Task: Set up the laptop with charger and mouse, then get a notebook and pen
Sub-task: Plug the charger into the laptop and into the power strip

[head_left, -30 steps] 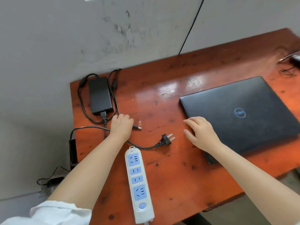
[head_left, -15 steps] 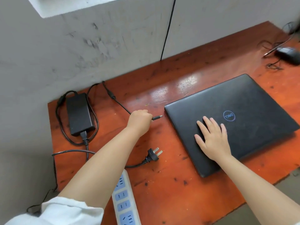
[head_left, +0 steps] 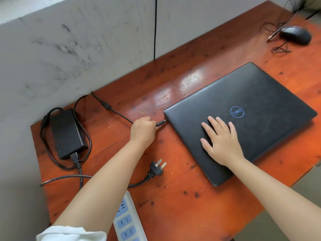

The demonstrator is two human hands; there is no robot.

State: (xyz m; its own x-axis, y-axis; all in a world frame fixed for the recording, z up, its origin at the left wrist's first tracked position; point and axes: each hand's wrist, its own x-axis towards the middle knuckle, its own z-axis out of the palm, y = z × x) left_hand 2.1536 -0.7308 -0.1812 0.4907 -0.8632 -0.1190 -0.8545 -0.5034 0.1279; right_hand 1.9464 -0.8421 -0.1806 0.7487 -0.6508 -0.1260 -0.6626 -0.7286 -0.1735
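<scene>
I had my left hand (head_left: 143, 128) closed around the charger's barrel connector (head_left: 161, 122), fingers pinched on the cable just behind the tip, so that I could steer it straight at the port on the left edge of the laptop (head_left: 239, 119). The tip sat right at that edge; whether it was already seated I could not tell. My right hand (head_left: 221, 141) lay flat and open on the closed lid, fingers spread and gripping nothing, there to keep the laptop from sliding across the worktop (head_left: 182, 197) when I pushed the connector in from the side.

The charger brick (head_left: 66, 133) lay at the far left near the wall, its cord looped around it, which left enough slack for the thin lead to reach the laptop. The wall plug (head_left: 157, 167) lay loose on the worktop, prongs up, not yet in the power strip (head_left: 128, 221) just below it near my forearm; I judged that to be the next connection. The mouse (head_left: 295, 34) sat well apart at the far right corner with its cable tangled beside it, untouched. No notebook or pen was in view.
</scene>
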